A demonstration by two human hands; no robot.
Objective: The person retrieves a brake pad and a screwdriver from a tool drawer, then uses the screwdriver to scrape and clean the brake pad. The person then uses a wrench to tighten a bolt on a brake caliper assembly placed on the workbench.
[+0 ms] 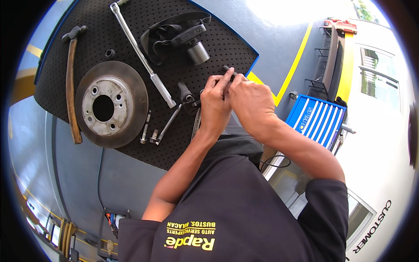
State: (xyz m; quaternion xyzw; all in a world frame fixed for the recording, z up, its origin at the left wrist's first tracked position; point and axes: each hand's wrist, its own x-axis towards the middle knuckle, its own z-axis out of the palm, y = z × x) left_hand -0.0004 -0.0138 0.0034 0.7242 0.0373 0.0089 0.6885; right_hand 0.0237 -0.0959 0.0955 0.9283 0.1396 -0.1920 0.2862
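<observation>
My left hand and my right hand meet at the near right part of the black perforated tabletop. Both are closed, fingers pinched together around a small dark part whose tip pokes out above the fingertips; the rest is covered. Just left of my left hand lies a dark metal bracket-like part, partly hidden by that hand. A wrench and two bolts rest beside it.
A brake disc and a wooden-handled ball-peen hammer lie at the left. Near them are a black socket and a long breaker bar. A strapped camera-like device sits far back. A blue tool cabinet stands right.
</observation>
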